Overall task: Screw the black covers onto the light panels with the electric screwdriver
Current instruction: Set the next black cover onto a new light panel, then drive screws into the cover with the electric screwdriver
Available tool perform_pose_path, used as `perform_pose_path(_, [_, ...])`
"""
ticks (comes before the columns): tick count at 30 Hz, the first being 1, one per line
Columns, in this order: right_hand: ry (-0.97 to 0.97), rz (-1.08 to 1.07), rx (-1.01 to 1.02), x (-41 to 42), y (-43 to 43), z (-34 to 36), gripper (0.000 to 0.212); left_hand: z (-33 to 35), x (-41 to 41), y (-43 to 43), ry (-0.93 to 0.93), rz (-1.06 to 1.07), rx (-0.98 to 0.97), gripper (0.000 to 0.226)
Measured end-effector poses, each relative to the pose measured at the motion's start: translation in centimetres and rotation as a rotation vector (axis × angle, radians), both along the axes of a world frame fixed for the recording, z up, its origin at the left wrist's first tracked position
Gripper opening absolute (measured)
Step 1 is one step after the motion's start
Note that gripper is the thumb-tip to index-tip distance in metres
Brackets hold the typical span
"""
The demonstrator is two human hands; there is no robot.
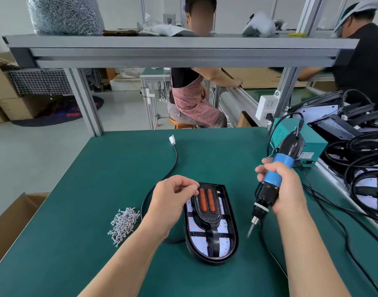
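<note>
A black oval light panel [228, 241] lies on the green mat, its white LED board showing. On its upper half sits a black cover [207, 215] with two orange strips. My left hand [173, 200] hovers over the panel's top left corner with fingers curled; whether they pinch a screw cannot be seen. My right hand [284, 189] grips the blue and black electric screwdriver [276, 176], tilted, its bit pointing down at the mat just right of the panel. A heap of silver screws [123, 224] lies left of the panel.
The panel's black cable [173, 166] runs back to a white plug. A teal power box [312, 142] and a stack of black panels with cables [364, 155] crowd the right side. A cardboard box [12, 224] stands at the left. Two people work behind the frame.
</note>
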State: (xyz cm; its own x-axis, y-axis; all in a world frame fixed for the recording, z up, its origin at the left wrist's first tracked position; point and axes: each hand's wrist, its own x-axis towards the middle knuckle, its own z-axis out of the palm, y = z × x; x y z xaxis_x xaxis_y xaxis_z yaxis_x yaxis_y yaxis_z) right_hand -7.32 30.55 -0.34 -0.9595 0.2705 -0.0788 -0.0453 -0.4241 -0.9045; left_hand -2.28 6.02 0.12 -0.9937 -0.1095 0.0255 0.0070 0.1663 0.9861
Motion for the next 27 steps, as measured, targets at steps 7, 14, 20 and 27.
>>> perform_pose_path(7, [-0.079, 0.011, -0.376, 0.6, -0.9, 2.3, 0.041, -0.4, 0.6, 1.0, -0.014, -0.003, -0.031, 0.013])
perform_pose_path(14, [0.027, -0.025, -0.556, 0.9, -3.5, 4.6, 0.021, 0.1, 1.4, 1.7, 0.007, -0.077, -0.069, 0.019])
perform_pose_path(20, [0.185, -0.327, -0.453, 1.4, -5.4, 6.8, 0.015, 0.4, 1.6, 1.6, -0.033, -0.102, 0.060, 0.018])
perform_pose_path(27, [0.212, -0.385, -0.360, 1.7, -5.8, 7.0, 0.020, 0.4, 1.5, 1.7, -0.068, -0.120, 0.134, 0.022])
